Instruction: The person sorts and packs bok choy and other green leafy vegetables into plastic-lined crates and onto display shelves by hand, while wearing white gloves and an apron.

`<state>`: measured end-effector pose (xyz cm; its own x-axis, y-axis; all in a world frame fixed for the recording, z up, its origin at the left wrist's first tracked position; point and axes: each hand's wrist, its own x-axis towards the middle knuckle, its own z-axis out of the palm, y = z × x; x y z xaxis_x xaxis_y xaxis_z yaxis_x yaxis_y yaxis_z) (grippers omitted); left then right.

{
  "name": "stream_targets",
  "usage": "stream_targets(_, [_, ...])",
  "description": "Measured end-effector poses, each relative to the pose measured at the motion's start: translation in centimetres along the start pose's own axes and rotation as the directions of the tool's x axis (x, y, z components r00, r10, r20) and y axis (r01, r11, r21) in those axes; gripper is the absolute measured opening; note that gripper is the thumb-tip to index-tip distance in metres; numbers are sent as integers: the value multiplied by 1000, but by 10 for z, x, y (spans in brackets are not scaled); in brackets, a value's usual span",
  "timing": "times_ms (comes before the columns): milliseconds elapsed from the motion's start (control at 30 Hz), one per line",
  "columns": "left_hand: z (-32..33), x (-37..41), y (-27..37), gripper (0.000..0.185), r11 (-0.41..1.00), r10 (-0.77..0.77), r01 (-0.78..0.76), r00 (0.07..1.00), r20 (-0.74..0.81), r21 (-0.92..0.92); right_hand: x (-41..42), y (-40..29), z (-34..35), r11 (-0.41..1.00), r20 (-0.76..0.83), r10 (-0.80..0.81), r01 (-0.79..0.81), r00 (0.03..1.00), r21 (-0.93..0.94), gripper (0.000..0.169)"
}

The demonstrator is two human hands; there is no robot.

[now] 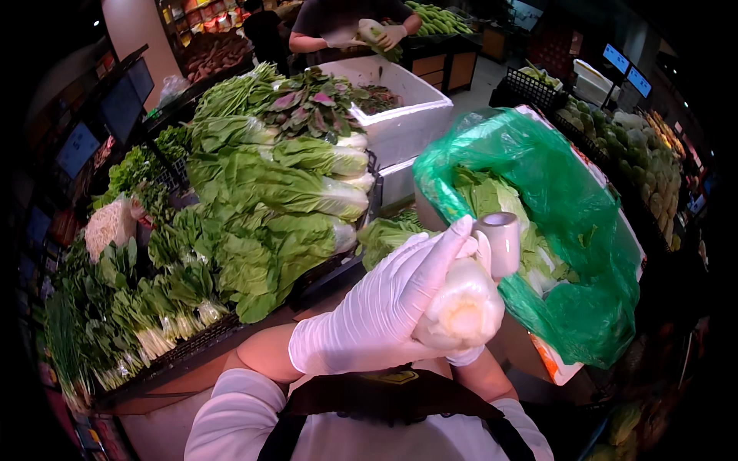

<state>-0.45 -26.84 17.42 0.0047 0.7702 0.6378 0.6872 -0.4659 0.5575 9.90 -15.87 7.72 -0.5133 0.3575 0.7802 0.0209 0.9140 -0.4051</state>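
Note:
My left hand [392, 294], in a white glove, is closed around a head of leafy cabbage [461, 308]. Its pale cut base points towards me, and its green leaves stretch away beyond my hand. Most of my right hand [466, 356] is hidden behind the cabbage; its gloved wrist and what look like fingertips beside the roll can be seen. A small roll of clear wrapping film [500, 245] stands up just past the cabbage base, apparently in my right hand's grip. More cabbage heads [496, 196] lie in a foam box lined with a green plastic bag [559, 178], to the right.
Left is a sloping display of stacked leafy cabbages [265, 190], red amaranth [317, 104] and bundled greens [155, 322]. A white foam box [403, 129] stands behind. Across from me, a gloved co-worker [346, 29] holds a vegetable. Price screens [78, 150] rise at left.

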Motion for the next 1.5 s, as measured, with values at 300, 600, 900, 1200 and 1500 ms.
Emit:
stream_targets(300, [-107, -121, -76, 136, 836, -545, 517, 822, -169, -183, 15, -71, 73, 94, 466, 485, -574, 740, 814, 58])
stream_targets(600, [-86, -186, -78, 122, 441, -489, 500, 830, 268, -745, 8, -104, 77, 133, 538, 422, -636, 730, 760, 82])
stream_targets(900, [-69, -186, -52, 144, 266, -500, 449, 821, 276, -853, 32, -106, 58, 130, 645, -7, -639, 764, 758, 104])
stream_targets(1200, [-34, -168, -33, 96, 359, -596, 402, 793, 124, -842, 57, -95, 33, 267, 665, -24, -636, 747, 724, 101])
stream_targets(1500, [-53, -215, -60, 97, 534, -670, 220, 699, -250, -816, 73, -46, 39, 221, 713, 56, -705, 699, 674, 76])
